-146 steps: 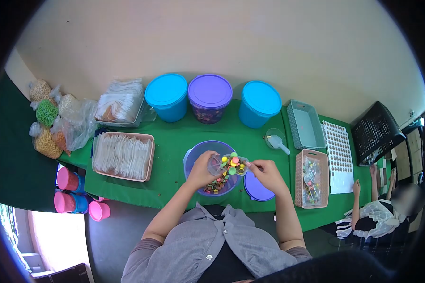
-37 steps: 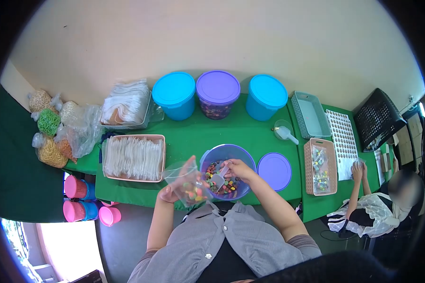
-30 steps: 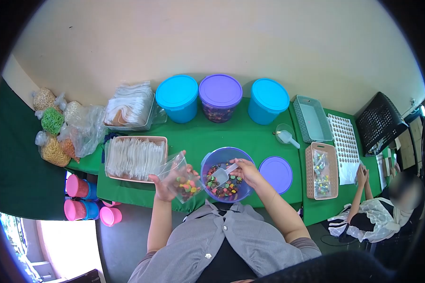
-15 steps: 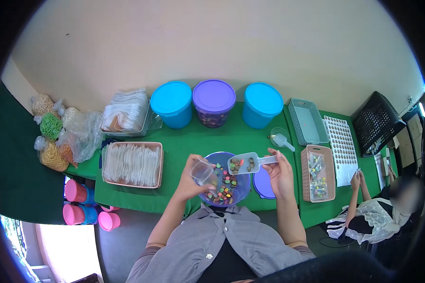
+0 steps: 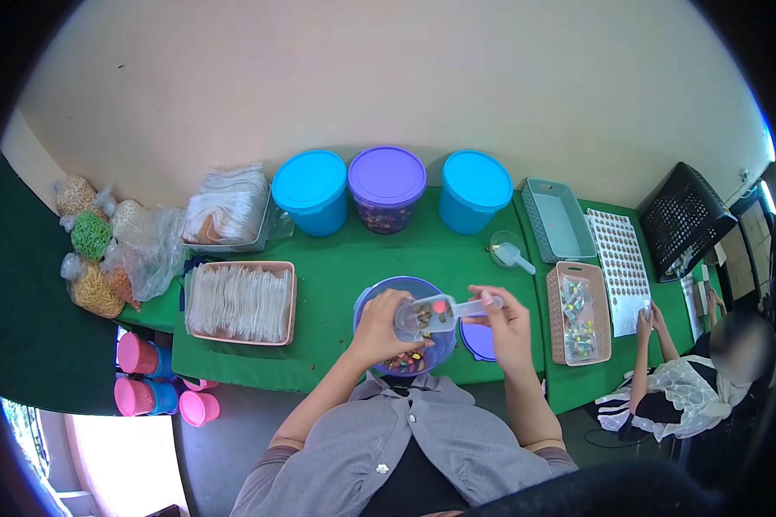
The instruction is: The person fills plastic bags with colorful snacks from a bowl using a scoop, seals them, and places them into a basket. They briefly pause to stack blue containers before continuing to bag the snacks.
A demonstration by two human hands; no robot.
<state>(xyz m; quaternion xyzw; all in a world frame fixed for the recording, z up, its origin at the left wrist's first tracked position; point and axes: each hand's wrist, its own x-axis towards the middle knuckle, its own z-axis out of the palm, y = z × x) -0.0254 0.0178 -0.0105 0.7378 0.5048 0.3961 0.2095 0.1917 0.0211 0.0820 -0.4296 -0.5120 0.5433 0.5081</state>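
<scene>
My left hand (image 5: 379, 329) is wrapped round a small clear plastic cup (image 5: 405, 322), which is tilted over a purple tub (image 5: 447, 345). In my right hand (image 5: 502, 320) is the handle of a translucent scoop (image 5: 441, 314). The scoop's bowl meets the cup's mouth, with brown and reddish pieces in it. Below both hands, multicoloured small candies (image 5: 405, 360) lie in the tub; my left hand and the cup hide part of them.
A purple lid (image 5: 478, 340) lies right of the tub. Lidded buckets (image 5: 310, 194) stand at the back. Baskets of packets (image 5: 241, 302) are at left; a pink basket (image 5: 603, 332) and another person's hands (image 5: 649, 320) are at right.
The scoop has moved left and down to the cup, and its bowl is now tipped against the cup's mouth. My left hand has turned the cup toward the scoop.
</scene>
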